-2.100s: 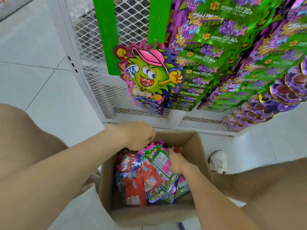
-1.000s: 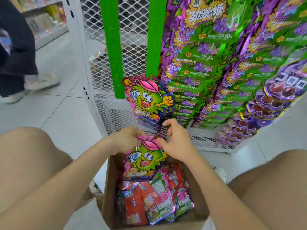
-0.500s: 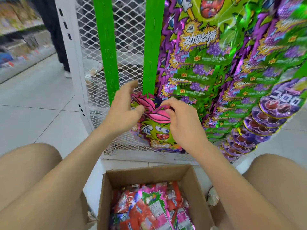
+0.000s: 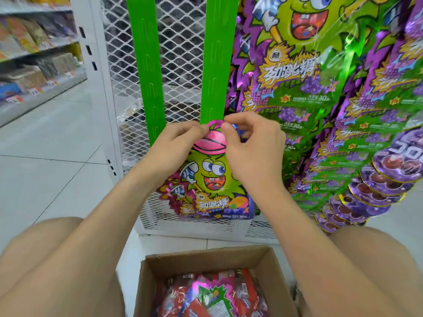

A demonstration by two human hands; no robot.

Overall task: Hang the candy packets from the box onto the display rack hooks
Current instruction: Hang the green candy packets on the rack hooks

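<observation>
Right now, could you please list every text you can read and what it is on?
"劲跳糖": big grape packet, and the pink-capped packet the left hand and right hand pinch.
"30": big grape packet.
Smaller print, shelf price tags, box packets: too blurred to read.

A shop: stocked shelves [image 4: 34,65] with price tags [image 4: 35,91], and a mesh display rack [image 4: 180,53] hung with candy packets [image 4: 297,88].

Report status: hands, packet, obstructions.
Left hand, right hand pinch candy packet top at right green strip bottom. Second packet behind. Cardboard box holds more.
</observation>
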